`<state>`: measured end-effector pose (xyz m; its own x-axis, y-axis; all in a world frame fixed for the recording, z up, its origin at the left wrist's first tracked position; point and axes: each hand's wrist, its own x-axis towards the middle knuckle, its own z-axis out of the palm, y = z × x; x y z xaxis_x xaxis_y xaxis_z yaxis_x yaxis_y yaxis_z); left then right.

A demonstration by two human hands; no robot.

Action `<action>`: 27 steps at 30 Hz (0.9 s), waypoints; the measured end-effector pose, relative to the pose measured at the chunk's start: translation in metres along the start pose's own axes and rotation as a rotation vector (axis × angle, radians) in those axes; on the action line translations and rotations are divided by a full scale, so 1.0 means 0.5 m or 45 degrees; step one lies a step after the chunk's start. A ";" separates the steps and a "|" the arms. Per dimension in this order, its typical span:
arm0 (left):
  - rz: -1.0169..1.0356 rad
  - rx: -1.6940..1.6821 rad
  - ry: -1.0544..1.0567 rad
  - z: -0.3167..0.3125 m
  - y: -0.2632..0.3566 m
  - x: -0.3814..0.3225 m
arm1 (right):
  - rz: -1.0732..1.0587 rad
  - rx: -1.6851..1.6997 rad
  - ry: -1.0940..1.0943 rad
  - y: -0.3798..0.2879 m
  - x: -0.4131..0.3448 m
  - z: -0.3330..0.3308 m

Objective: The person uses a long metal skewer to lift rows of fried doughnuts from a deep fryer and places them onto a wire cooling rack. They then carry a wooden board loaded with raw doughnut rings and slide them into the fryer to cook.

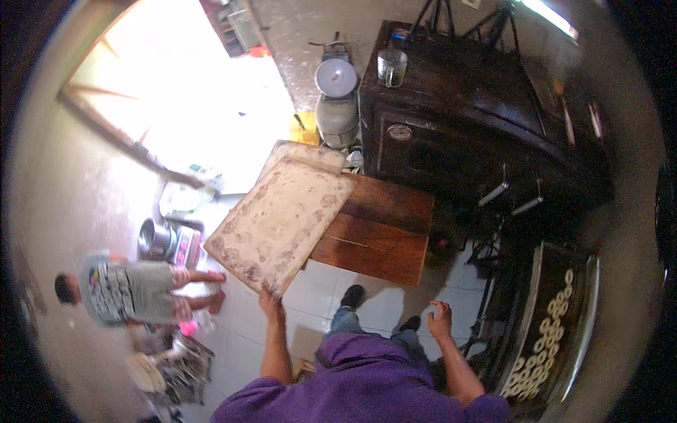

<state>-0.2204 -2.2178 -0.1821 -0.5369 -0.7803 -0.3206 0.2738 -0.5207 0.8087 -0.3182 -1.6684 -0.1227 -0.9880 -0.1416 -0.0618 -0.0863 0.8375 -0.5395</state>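
Observation:
My left hand [271, 299] grips the near corner of a large, pale rectangular board [280, 222] with brown blotches; its material is unclear. The board slants over the left part of a reddish-brown wooden table [386, 238], covering some of it. A second pale board [304, 153] shows from beneath its far edge. Over the tiled floor, to the right of my legs, my right hand [440, 320] holds nothing, with its fingers apart and slightly bent. Right of that hand, pale rings [547, 336] lie in a long dark tray [550, 275].
A dark oven-like cabinet [407, 153] with a dial and handles stands beyond the table. On its top are a glass mug [392, 69] and black-legged stands. Another person [129, 288] stands at left near a metal pot [153, 236]. A bright doorway [211, 95] lies ahead left.

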 end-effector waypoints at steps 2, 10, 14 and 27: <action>0.269 0.193 -0.076 -0.027 -0.048 0.111 | 0.013 0.053 -0.029 -0.040 0.020 0.074; -0.765 0.342 -0.250 0.107 -0.254 0.221 | 0.641 0.302 0.023 -0.093 -0.112 0.142; -1.284 1.260 -0.595 0.242 -0.282 0.224 | 1.003 0.328 0.482 -0.124 -0.288 0.197; -0.374 1.675 -3.670 0.534 -0.624 -0.393 | 3.100 -0.099 2.891 -0.695 -0.742 0.511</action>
<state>-0.4132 -1.8096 -0.2399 0.2390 0.8618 -0.4473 0.4593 0.3055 0.8341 0.1114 -2.0416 -0.1270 0.9960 -0.0517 0.0728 0.0284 -0.5894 -0.8074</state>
